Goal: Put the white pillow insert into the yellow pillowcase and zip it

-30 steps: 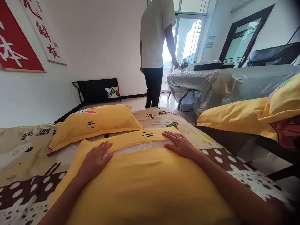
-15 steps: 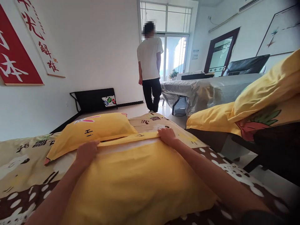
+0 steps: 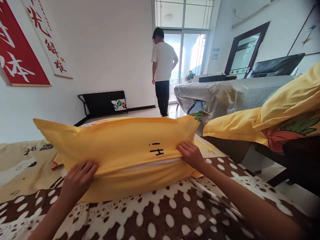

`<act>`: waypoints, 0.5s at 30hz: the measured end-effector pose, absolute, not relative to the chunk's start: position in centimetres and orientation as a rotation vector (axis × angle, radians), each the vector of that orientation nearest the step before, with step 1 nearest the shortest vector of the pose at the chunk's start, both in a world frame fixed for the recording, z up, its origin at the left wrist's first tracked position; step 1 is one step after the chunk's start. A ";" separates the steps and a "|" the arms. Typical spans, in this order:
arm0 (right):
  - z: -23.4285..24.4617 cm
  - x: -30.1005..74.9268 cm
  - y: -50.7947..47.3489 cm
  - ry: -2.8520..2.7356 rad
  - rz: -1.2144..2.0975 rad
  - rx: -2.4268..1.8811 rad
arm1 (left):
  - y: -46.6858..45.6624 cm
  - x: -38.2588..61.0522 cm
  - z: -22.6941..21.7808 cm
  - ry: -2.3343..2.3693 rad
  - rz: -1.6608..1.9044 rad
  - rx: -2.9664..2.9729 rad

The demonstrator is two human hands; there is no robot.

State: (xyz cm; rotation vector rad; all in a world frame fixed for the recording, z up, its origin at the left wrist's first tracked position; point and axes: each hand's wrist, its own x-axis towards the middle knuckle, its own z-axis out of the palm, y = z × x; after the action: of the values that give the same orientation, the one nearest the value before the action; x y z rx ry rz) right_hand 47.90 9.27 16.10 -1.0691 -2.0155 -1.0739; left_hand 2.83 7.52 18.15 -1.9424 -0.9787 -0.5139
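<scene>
A plump yellow pillow [image 3: 125,143] stands tilted up across the middle, with an upside-down "Hi" and a carrot-leaf print at its far right corner. My left hand [image 3: 80,175] grips its near side at the left, fingers curled over the fabric. At the right end of the same side, my right hand [image 3: 191,155] is closed on the cloth. Between the hands runs a pale strip [image 3: 152,164] along an edge of the cover. Behind it, a second yellow pillow [image 3: 57,164] is mostly hidden, only small parts showing.
Under the pillows lies a brown-and-cream patterned bedspread [image 3: 140,221]. More yellow bedding [image 3: 287,100] is heaped on dark furniture at the right. A person in a white shirt [image 3: 163,61] stands near the glass doors. Beyond is a plastic-covered table [image 3: 212,95]; a black folded frame [image 3: 100,105] leans by the wall.
The held pillow has tipped up away from me, showing its "Hi" side and uncovering spotted bedspread in front. My left hand has come lower. The person has turned slightly left.
</scene>
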 end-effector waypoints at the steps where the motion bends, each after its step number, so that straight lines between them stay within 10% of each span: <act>1: 15.4 47.9 9.2 -2.038 -1.061 -1.104 | 7.4 2.8 17.5 -0.945 -0.482 -1.921; 15: 17.5 49.1 5.8 -2.313 -1.333 -0.523 | 5.8 0.7 16.4 -0.542 -0.407 -1.964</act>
State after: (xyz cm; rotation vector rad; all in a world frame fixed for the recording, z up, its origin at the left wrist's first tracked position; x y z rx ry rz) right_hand 49.10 5.76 17.48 -0.5226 -2.3127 -1.3325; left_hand 0.65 5.77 16.43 -1.9642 -0.5424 -0.4072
